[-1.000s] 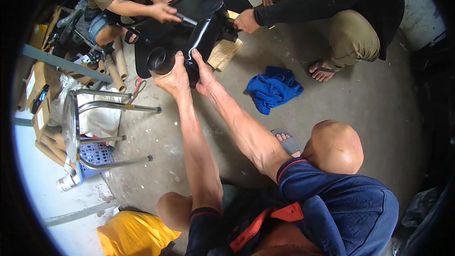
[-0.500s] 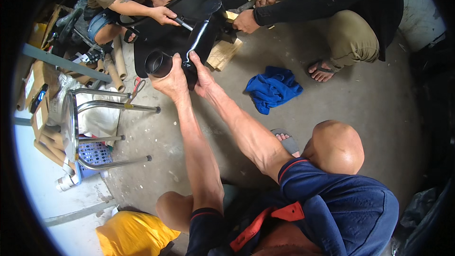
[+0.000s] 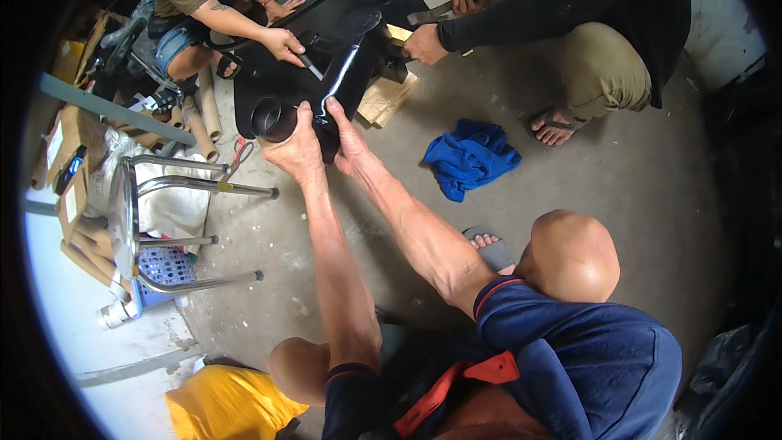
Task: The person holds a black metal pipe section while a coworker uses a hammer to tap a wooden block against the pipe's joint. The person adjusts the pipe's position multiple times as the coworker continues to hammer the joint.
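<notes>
A glossy black molded part (image 3: 340, 73) with a bright edge reaches away from me over a large black panel (image 3: 269, 65). My left hand (image 3: 297, 151) is wrapped round its near end, beside an upright round black tube (image 3: 273, 118). My right hand (image 3: 350, 147) grips the other side of that end, thumb on top. Across from me on the left, a person's hand (image 3: 283, 45) points a slim metal tool (image 3: 310, 66) at the part. Another person on the right has one hand (image 3: 425, 45) by the wood at its far end and the other on a dark bar-shaped tool (image 3: 432, 15).
Wooden blocks (image 3: 386, 100) lie under the part's right side. A blue cloth (image 3: 470, 159) is on the floor to the right. At left are a metal stool (image 3: 126, 216) on its side, red-handled scissors (image 3: 241, 149), cardboard tubes (image 3: 198, 129) and a blue basket (image 3: 165, 267).
My hands stay on the black part, which looks almost unmoved. The left person's tool has shifted slightly down and left. The right person's bar-shaped tool now sits lower and flatter.
</notes>
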The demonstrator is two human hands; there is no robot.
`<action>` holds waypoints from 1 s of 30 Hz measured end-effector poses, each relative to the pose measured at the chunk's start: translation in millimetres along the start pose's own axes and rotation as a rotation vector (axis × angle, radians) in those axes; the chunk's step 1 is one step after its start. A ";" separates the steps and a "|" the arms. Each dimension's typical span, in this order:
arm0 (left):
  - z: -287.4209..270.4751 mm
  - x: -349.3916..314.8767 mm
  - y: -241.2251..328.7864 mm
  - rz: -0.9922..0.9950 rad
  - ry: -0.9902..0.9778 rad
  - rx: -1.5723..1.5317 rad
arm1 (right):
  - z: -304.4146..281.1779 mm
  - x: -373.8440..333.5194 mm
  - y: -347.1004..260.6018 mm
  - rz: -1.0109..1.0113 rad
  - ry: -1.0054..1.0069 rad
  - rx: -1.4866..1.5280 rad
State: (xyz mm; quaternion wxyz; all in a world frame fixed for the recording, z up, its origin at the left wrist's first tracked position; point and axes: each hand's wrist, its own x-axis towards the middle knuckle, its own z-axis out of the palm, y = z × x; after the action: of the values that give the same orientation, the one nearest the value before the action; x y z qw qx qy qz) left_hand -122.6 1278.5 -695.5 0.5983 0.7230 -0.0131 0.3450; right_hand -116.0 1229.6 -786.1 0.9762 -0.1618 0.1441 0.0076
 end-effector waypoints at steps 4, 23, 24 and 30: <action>11.7 -2.0 -1.9 0.089 0.002 -0.128 | -2.7 4.0 -8.9 -0.005 0.045 -0.029; 13.1 -5.0 -2.7 -0.005 0.009 -0.076 | 0.0 -1.3 -13.6 -0.023 -0.010 0.016; 13.2 -3.9 -2.6 -0.009 -0.012 -0.064 | 0.0 -2.4 -14.2 -0.037 -0.010 0.016; 14.6 -5.2 -1.0 0.043 0.036 -0.070 | -1.8 -1.8 -12.7 -0.001 -0.041 0.026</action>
State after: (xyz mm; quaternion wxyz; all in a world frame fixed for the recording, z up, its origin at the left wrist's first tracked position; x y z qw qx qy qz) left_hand -119.0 1264.0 -699.7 0.6157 0.6949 -0.0297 0.3702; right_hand -117.4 1217.0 -783.3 0.9810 -0.1491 0.1242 0.0085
